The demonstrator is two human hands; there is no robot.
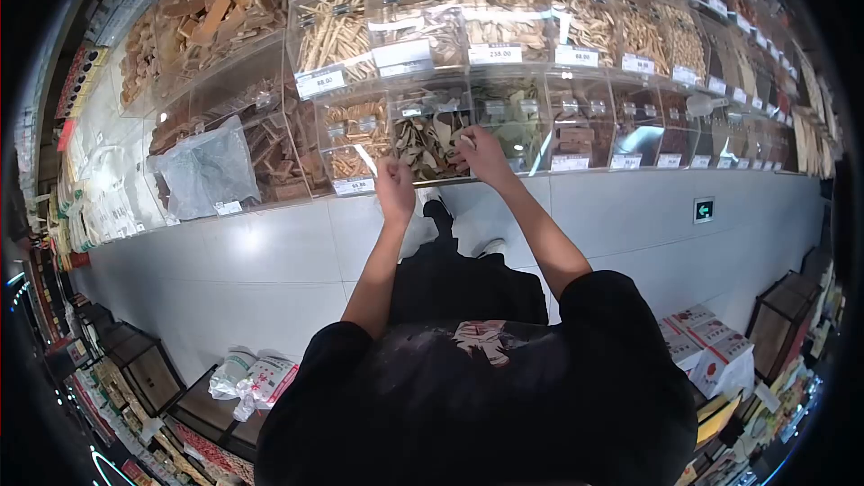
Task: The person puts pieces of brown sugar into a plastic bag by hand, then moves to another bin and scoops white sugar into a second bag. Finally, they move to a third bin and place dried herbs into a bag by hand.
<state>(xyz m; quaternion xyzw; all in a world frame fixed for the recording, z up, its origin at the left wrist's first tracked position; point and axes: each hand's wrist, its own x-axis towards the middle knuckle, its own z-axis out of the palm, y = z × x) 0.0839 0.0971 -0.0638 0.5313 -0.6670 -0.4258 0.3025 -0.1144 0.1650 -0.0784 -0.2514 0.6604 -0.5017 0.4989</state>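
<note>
My left hand [394, 191] is closed with curled fingers at the front edge of a clear bin of dried leaves [418, 146]. Whatever it may hold is hidden by the fingers. Over the right side of that same bin, my right hand [486, 159] has its thumb and fingers pinched together. A small pale bit shows at those fingertips, too small to name. The leaves are curled, dark green and whitish. Left of them is a bin of tan dried slices [346, 162]; to the right sits a bin of grey-green leaves [513, 121].
More clear bins with price tags [495, 54] rise in rows behind. A plastic bag [205, 171] hangs on the bins at left. A clear scoop [705, 105] lies at right. Boxes [711, 351] and wrapped packs [256, 380] stand on low tables behind me.
</note>
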